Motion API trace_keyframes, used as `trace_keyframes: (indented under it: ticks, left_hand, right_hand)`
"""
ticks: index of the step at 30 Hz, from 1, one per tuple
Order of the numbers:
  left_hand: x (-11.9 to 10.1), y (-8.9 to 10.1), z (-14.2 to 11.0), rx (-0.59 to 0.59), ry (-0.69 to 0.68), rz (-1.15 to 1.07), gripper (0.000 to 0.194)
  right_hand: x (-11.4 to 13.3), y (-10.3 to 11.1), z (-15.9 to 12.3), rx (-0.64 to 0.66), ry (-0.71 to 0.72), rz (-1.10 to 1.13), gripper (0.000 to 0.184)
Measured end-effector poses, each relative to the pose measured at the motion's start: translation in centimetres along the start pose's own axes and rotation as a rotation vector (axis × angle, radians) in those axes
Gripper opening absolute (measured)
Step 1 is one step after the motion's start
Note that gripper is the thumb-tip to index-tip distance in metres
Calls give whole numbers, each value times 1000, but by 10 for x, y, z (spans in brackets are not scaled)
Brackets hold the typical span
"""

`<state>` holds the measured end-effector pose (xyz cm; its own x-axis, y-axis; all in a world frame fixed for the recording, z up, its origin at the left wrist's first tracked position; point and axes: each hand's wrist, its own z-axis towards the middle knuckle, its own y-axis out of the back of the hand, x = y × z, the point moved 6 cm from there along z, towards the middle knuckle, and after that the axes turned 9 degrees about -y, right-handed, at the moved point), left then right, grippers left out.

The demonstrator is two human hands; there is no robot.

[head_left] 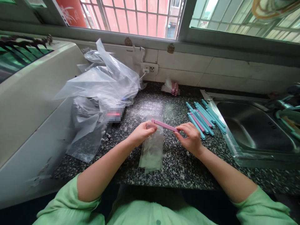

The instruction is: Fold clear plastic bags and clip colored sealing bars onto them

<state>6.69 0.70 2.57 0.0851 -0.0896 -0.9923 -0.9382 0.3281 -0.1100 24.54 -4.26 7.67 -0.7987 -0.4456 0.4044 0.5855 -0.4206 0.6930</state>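
A pink plastic stick (164, 125) is held level above the dark speckled counter (178, 165), one end in each hand. My left hand (142, 132) pinches its left end and my right hand (191, 137) pinches its right end. Under the hands lies a stack of small clear plastic sleeves (152, 150). To the right of my right hand rests a pile of blue and pink sticks (203, 117), fanned out beside the sink.
A steel sink (253, 131) fills the right side. Crumpled clear plastic bags (100, 90) are heaped at the left against a white appliance (30, 106). A wall socket (150, 68) and a small packet of pink sticks (172, 87) sit at the back.
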Motion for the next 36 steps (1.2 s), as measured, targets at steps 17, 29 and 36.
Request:
trace_keyframes:
  ticks: [17, 29, 36]
  left_hand:
    - [-2, -5, -4, 41, 78, -243, 33]
    - [13, 1, 5, -61, 31, -163, 50]
    - [8, 1, 4, -95, -96, -92, 53]
  right_hand:
    - [-1, -5, -1, 46, 8, -1, 7]
    - [1, -9, -2, 35, 55, -108, 11]
    - [1, -14, -3, 69, 98, -34, 11]
